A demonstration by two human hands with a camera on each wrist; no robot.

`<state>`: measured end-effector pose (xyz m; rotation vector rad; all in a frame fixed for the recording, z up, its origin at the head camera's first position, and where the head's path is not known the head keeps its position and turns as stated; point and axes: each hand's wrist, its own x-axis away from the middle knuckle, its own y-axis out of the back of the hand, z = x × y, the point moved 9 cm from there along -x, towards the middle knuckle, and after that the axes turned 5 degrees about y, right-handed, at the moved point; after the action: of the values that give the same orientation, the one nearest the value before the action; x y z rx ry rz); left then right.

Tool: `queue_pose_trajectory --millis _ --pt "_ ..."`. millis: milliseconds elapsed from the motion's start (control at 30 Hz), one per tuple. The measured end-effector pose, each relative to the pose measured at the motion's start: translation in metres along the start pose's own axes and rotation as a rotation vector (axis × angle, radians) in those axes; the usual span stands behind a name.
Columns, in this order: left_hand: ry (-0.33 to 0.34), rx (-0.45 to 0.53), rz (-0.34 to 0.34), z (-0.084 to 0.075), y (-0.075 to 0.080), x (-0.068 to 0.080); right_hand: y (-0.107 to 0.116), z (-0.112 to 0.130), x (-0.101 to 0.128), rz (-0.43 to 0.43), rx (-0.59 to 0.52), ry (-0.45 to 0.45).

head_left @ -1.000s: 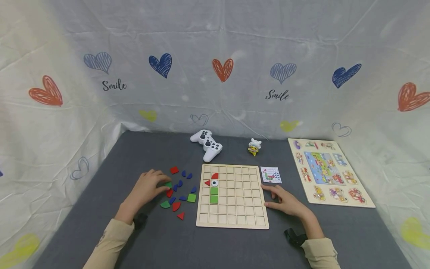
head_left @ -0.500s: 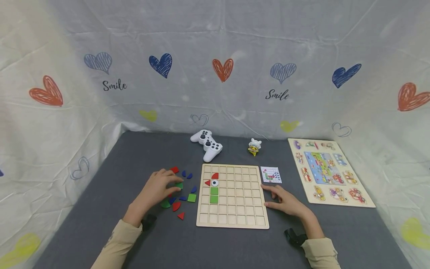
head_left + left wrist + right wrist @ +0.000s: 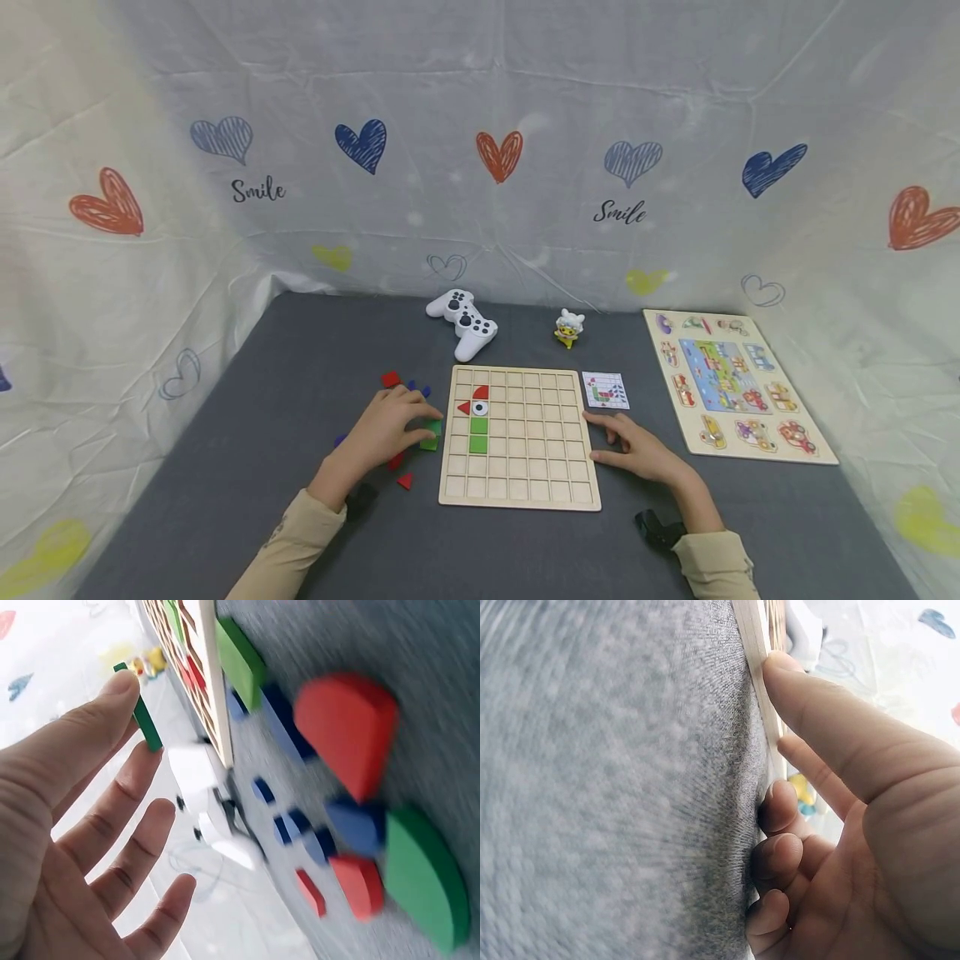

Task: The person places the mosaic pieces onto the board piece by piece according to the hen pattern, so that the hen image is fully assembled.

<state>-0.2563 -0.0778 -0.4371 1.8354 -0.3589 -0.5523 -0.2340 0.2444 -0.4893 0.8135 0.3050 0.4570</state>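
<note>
My left hand (image 3: 390, 429) hovers over the loose coloured pieces just left of the wooden grid board (image 3: 525, 471). In the left wrist view its thumb and forefinger pinch a thin green piece (image 3: 142, 720) near the board's edge (image 3: 214, 690). A green square (image 3: 240, 660) lies on the table by that edge. Beside it lie a red piece (image 3: 345, 727) and a green half-round (image 3: 424, 877). On the board sit a red quarter-round (image 3: 480, 392), a white eye piece (image 3: 480, 408) and two green squares (image 3: 477, 435). My right hand (image 3: 637, 450) rests on the table, empty, thumb against the board's right edge (image 3: 751, 630).
A white game controller (image 3: 463, 321) and a small toy figure (image 3: 568, 327) stand behind the board. A pattern card (image 3: 605, 390) lies at its upper right corner. A wooden peg puzzle (image 3: 731, 383) lies further right. Heart-printed cloth walls in the grey table.
My left hand has moved right from the pile of pieces toward the board's left edge, carrying a green piece. The right hand has stayed put.
</note>
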Motion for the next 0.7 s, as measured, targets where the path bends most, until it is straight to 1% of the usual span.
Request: queue_pose_trajectory --millis 200,367,500,700 --pt "-0.039 0.047 0.033 -0.018 -0.008 -0.004 -0.001 -0.001 0.000 0.009 -0.002 -0.008" --pt "-0.070 0.027 0.057 -0.032 -0.017 -0.006 0.000 0.000 0.001 0.008 0.001 -0.003" --pt "-0.094 0.032 0.072 -0.041 -0.022 -0.006 0.000 0.000 0.001 0.008 0.004 -0.006" --pt "-0.103 0.038 0.097 -0.050 -0.030 -0.006 0.000 0.000 0.001 0.002 0.010 0.001"
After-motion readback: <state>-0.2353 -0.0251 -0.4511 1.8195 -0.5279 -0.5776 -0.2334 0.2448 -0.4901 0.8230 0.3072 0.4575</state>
